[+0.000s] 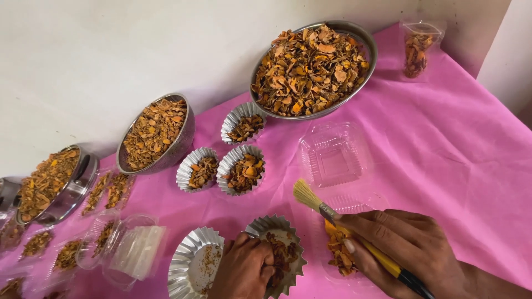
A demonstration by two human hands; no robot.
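Observation:
My right hand (407, 246) grips a yellow-handled brush (338, 221) whose pale bristles point up and left, over a clear plastic container (363, 207) holding orange dried chips (339, 252). My left hand (244, 271) pinches the near rim of a fluted foil cup (271, 227) with brown-orange dried pieces in it. Beside it on the left sits another foil cup (191, 260) with only crumbs.
A pink cloth (443, 149) covers the table. A large steel bowl (366, 39) of dried chips stands at the back, two smaller steel bowls (185, 135) at left. Three filled foil cups (235, 152), an empty clear tray (332, 155), a filled bag (417, 52) and several small plastic containers (119, 241) lie around.

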